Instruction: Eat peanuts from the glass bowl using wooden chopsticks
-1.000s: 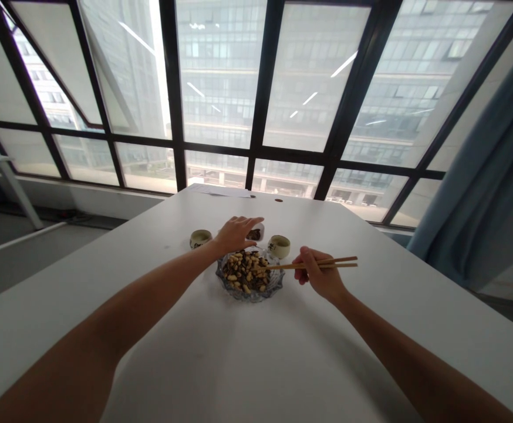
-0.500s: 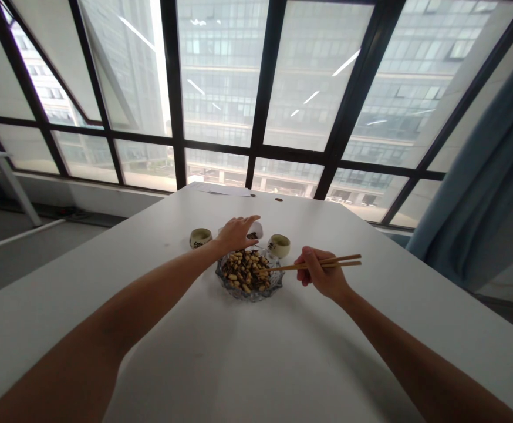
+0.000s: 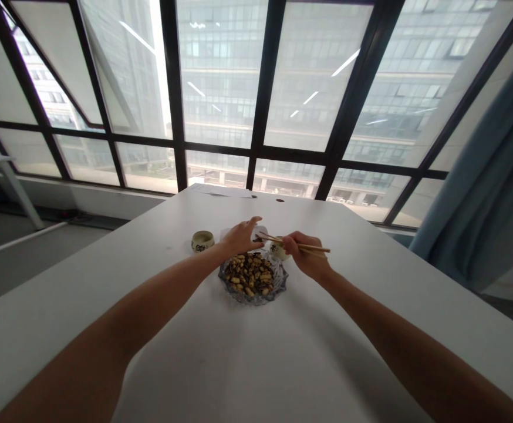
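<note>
White tabletop spreads around me; its far edge runs along the windows, and there is room left, right and near of the glass bowl. On the far side things crowd: a left cup, a pale container and a right cup, just beyond the bowl, which holds peanuts and dark seeds.

My left hand has thumb and fingers spread at the container, covering part of it; I cannot tell whether they grip it. My right hand grips the chopsticks and partly hides the right cup. Their tips are over the container's dark contents, too small to make out whether they pinch anything.

Half a second ago the tips were in the bowl; my right hand has since moved left and farther out.
</note>
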The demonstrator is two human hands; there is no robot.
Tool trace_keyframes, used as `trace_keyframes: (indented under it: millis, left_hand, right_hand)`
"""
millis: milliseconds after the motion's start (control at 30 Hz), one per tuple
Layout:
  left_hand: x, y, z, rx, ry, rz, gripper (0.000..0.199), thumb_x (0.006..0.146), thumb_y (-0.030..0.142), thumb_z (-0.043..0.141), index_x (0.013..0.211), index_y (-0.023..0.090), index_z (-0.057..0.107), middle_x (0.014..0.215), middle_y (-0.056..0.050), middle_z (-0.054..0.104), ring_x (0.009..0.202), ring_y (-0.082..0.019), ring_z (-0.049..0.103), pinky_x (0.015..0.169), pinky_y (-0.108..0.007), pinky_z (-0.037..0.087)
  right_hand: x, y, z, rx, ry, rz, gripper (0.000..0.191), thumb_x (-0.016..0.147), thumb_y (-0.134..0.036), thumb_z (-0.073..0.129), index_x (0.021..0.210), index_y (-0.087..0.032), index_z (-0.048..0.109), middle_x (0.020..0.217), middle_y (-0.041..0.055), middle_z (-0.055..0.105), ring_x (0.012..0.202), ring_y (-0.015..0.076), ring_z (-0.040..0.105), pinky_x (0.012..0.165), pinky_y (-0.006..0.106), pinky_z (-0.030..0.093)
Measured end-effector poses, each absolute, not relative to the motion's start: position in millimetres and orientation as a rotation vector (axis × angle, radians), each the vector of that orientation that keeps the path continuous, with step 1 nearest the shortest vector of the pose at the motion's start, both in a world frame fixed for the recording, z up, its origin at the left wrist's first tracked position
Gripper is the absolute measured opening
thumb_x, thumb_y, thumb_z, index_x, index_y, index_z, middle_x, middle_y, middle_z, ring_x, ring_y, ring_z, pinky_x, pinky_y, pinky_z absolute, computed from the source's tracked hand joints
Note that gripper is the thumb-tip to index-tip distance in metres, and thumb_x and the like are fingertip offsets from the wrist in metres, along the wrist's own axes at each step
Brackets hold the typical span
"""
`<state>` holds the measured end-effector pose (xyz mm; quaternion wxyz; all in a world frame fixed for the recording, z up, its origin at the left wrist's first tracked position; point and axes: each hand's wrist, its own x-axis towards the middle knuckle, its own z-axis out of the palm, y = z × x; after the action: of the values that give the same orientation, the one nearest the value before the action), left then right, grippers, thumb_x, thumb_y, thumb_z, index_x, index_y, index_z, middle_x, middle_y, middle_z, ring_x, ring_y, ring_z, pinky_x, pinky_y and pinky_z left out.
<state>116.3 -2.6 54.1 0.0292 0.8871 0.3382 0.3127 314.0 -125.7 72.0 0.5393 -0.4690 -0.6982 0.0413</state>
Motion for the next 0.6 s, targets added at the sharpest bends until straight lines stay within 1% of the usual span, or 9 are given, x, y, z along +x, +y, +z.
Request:
trace_keyframes:
  millis: [67,133,200,267,367,433,500,533,600]
  left_hand:
    - [119.9,-3.4,55.9,2.745,1.072,0.913,0.079,0.076,0.044,0.077,0.141,0.018,0.039,0.120,-0.015,0.069,0.109,-0.032,0.067,0.090,-0.041,0.054]
    - [125.7,-0.8,56.9,2.756,1.112,0.827,0.077,0.078,0.046,0.075,0.140,0.018,0.041,0.117,-0.015,0.070,0.107,-0.032,0.068,0.089,-0.040,0.053]
    - [132.8,4.3,57.7,2.771,1.165,0.722,0.075,0.079,0.050,0.074,0.139,0.017,0.043,0.117,-0.016,0.070,0.108,-0.033,0.068,0.090,-0.041,0.052]
    - [138.6,9.4,59.4,2.787,1.223,0.602,0.075,0.079,0.053,0.072,0.138,0.016,0.045,0.119,-0.017,0.070,0.111,-0.035,0.066,0.092,-0.043,0.050]
    - [138.4,11.3,64.1,2.813,1.258,0.490,0.074,0.081,0.059,0.067,0.138,0.015,0.047,0.122,-0.018,0.069,0.113,-0.036,0.065,0.095,-0.045,0.048]
    - [128.6,7.0,67.0,2.858,1.223,0.521,0.071,0.085,0.061,0.061,0.137,0.014,0.049,0.125,-0.018,0.068,0.115,-0.035,0.064,0.099,-0.045,0.045]
    - [110.8,-0.3,67.0,2.920,1.181,0.628,0.063,0.089,0.059,0.057,0.133,0.015,0.054,0.126,-0.016,0.067,0.117,-0.034,0.062,0.103,-0.046,0.042]
    - [99.5,-4.4,65.4,2.944,1.170,0.699,0.058,0.090,0.057,0.056,0.130,0.015,0.057,0.125,-0.015,0.068,0.118,-0.033,0.061,0.105,-0.046,0.040]
    - [74.3,-11.8,58.8,2.945,1.180,0.848,0.050,0.091,0.054,0.057,0.124,0.016,0.061,0.123,-0.013,0.069,0.119,-0.031,0.060,0.108,-0.046,0.038]
  right_hand:
    - [314.9,-124.0,77.5,-1.120,-1.666,0.069,0.053,0.091,-0.064,0.054,0.067,-0.019,0.067,0.057,0.0042,0.067,0.050,0.0150,0.061,0.048,0.026,0.049]
    - [316.7,-131.4,86.7,-1.090,-1.558,0.072,0.057,0.094,-0.064,0.048,0.067,-0.018,0.067,0.058,0.0050,0.067,0.050,0.0147,0.061,0.047,0.025,0.049]
    - [318.3,-145.5,99.3,-1.087,-1.460,0.112,0.062,0.092,-0.069,0.048,0.062,-0.017,0.066,0.049,0.0039,0.061,0.043,0.0133,0.056,0.040,0.023,0.045]
    - [318.9,-161.7,113.5,-1.131,-1.402,0.176,0.066,0.086,-0.074,0.052,0.054,-0.017,0.063,0.039,0.0026,0.054,0.033,0.0111,0.048,0.032,0.022,0.037]
    - [316.4,-180.0,129.9,-1.239,-1.449,0.332,0.072,0.079,-0.081,0.053,0.047,-0.017,0.060,0.032,0.0020,0.048,0.027,0.0090,0.042,0.028,0.020,0.031]
    - [311.5,-184.8,132.8,-1.328,-1.506,0.458,0.073,0.076,-0.084,0.053,0.047,-0.017,0.060,0.032,0.0021,0.048,0.026,0.0086,0.041,0.027,0.019,0.030]
    - [303.8,-183.3,127.8,-1.394,-1.548,0.583,0.073,0.074,-0.085,0.055,0.050,-0.016,0.061,0.034,0.0024,0.051,0.026,0.0089,0.044,0.027,0.019,0.031]
    - [299.0,-180.7,122.6,-1.405,-1.567,0.636,0.072,0.073,-0.085,0.056,0.051,-0.016,0.061,0.035,0.0026,0.054,0.027,0.0093,0.045,0.027,0.019,0.033]
    - [289.0,-172.7,109.2,-1.365,-1.612,0.735,0.069,0.071,-0.084,0.059,0.055,-0.017,0.062,0.041,0.0035,0.059,0.031,0.0119,0.053,0.030,0.020,0.039]
